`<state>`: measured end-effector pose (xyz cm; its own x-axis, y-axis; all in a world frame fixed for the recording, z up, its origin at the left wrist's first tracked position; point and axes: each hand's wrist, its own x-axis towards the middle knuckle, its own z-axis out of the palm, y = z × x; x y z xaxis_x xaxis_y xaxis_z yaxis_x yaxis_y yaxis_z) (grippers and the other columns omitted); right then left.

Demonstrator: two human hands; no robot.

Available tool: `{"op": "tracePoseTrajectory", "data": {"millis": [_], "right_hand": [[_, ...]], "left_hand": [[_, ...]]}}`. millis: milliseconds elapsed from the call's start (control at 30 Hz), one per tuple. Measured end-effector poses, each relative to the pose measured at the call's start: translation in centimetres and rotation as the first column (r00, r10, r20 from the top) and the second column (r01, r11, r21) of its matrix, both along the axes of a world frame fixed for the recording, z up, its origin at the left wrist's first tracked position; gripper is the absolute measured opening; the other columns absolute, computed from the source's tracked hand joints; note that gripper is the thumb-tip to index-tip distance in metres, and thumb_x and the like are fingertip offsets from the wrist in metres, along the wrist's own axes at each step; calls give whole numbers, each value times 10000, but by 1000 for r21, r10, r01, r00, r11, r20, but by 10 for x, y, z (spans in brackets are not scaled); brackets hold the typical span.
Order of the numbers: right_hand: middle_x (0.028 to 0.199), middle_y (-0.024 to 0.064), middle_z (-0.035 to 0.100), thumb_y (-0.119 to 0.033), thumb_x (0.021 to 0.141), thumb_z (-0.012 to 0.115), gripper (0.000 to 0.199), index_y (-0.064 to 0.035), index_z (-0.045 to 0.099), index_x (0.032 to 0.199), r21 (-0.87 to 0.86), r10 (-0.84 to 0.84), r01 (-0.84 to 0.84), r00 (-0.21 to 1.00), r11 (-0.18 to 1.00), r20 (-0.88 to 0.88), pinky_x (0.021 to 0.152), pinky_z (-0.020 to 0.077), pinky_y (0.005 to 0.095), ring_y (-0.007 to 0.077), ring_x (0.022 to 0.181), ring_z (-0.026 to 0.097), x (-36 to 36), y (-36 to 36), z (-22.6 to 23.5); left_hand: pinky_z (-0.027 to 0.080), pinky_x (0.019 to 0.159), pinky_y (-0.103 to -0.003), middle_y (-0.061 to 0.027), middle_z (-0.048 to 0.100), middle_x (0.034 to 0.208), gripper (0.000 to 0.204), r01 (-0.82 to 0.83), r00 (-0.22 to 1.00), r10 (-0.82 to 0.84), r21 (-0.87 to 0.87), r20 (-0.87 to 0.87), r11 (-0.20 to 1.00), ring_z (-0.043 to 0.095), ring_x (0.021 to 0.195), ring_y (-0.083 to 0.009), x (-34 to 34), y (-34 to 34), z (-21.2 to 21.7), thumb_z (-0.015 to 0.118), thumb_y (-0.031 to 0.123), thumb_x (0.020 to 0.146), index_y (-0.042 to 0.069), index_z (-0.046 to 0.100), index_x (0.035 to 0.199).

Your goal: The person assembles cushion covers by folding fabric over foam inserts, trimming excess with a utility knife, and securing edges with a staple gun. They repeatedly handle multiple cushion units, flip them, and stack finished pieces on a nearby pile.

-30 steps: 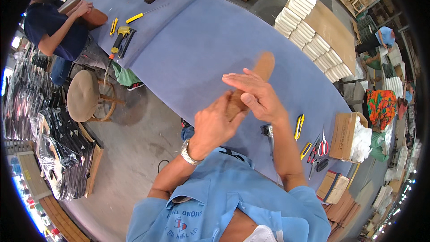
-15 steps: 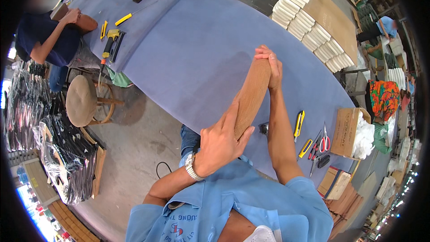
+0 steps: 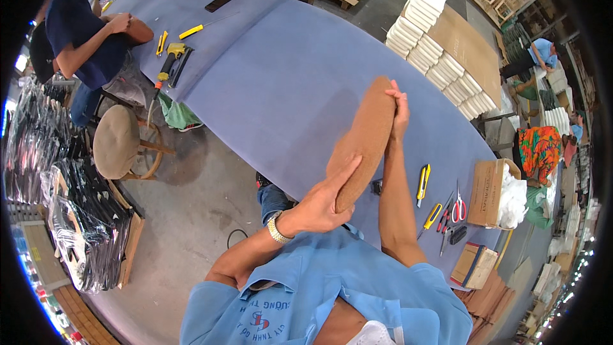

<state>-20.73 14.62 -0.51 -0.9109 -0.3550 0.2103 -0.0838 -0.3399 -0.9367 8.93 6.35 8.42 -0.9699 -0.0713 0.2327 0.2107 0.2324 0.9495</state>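
Between my hands I hold a brown fabric-covered pad (image 3: 369, 134), tilted on its edge above the blue table. My left hand (image 3: 322, 203) grips its near end, with the thumb and fingers on either side. At the far end, my right hand (image 3: 400, 112) has its fingers curled over the edge; part of that hand is behind the pad. Close to my right forearm, a small dark object (image 3: 377, 186) lies on the table, partly covered by the arm.
On the right lie a yellow utility knife (image 3: 423, 182), red-handled scissors (image 3: 458, 207) and a cardboard box (image 3: 490, 191) of white stuffing. White pads (image 3: 421, 38) are stacked beyond. At left, a co-worker (image 3: 86, 38) sits near a yellow staple gun (image 3: 170, 61); a round stool (image 3: 116, 142) stands below.
The pad has turned so more of its broad face shows. My right hand has shifted from over its far tip to its right edge. My left hand stays at the near end.
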Motion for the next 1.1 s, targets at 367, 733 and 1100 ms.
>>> {"op": "tracePoseTrajectory", "data": {"millis": [367,733,1100], "right_hand": [[1662,245,307,-415,1113,405,572,27,564,1440,411,-30,111,979,905,-200,1254,220,405,313,1571,245,44,-19,-11],[1719,231,99,-517,1112,295,728,-12,227,1632,601,19,100,982,793,-189,1294,109,435,348,1602,77,48,-26,-5],[1725,222,56,-556,1109,238,780,14,163,1636,526,121,-33,984,850,-133,1295,75,433,337,1606,24,40,-29,-10]], "left_hand": [[186,1282,-473,-252,114,1709,1000,-41,995,51,-114,86,993,108,1588,-405,6,4,-95,640,-27,790,62,146,1655],[77,1287,-486,-238,52,1723,792,-85,989,89,-39,120,996,31,1603,-375,-80,-3,-109,409,510,1075,30,155,1652],[47,1293,-467,-217,28,1730,785,-158,977,155,9,144,987,-5,1606,-355,-219,-51,-119,181,598,1092,53,164,1656]]}}
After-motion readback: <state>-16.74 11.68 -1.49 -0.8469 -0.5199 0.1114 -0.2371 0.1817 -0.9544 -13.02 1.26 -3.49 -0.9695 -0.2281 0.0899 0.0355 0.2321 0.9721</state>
